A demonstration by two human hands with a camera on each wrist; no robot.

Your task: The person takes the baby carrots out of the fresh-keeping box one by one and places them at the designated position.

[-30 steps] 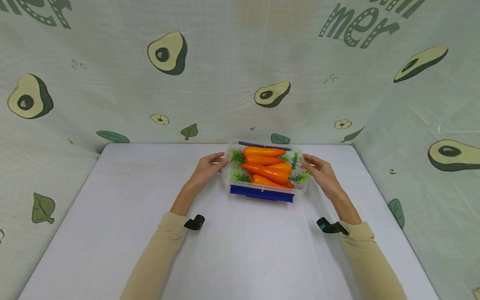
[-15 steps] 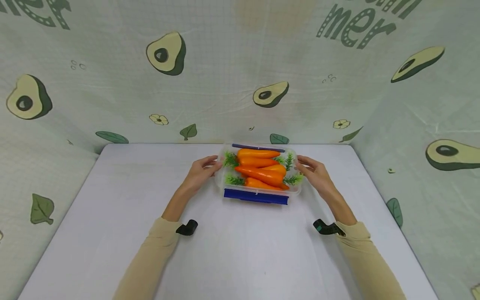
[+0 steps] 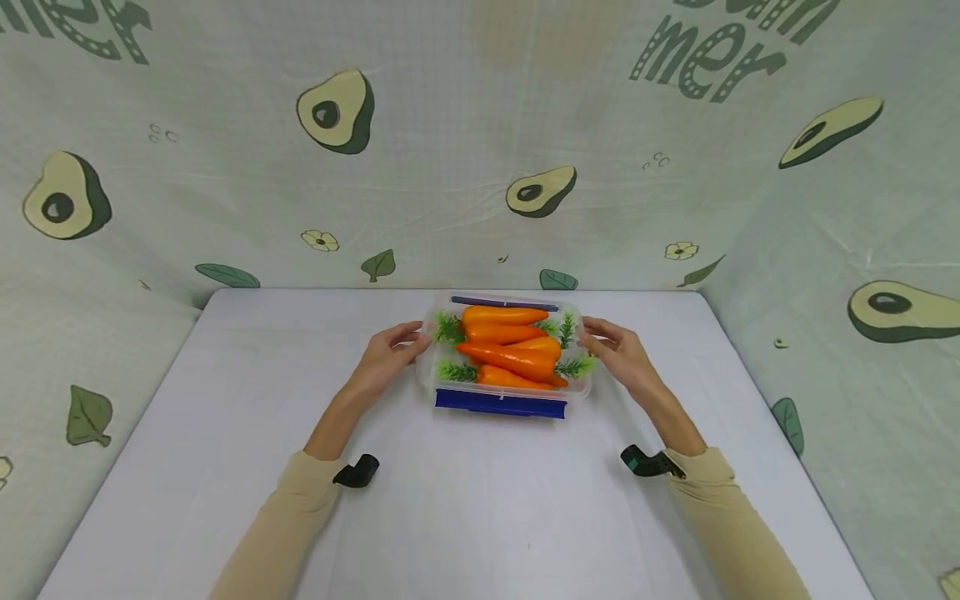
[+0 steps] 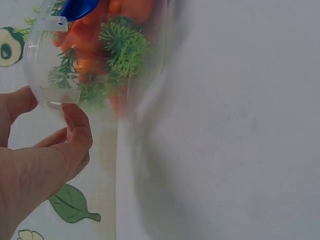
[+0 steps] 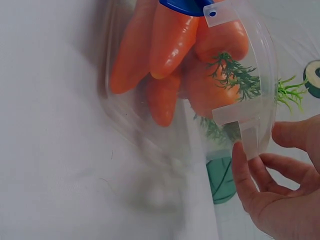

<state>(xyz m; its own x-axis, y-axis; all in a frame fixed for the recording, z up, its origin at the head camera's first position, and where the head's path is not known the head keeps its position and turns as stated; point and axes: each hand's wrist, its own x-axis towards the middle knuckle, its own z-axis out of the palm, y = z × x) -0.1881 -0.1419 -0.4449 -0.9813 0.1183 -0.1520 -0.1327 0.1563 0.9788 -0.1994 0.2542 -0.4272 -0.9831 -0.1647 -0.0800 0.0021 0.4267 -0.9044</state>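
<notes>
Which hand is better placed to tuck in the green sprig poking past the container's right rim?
Probably the right hand: it holds that end, near the sprig, while the left hand grips the opposite end of the container.

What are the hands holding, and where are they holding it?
A clear plastic box with orange carrots in it. The left hand pinches one short end by the rim; the right hand pinches the opposite short end.
</notes>
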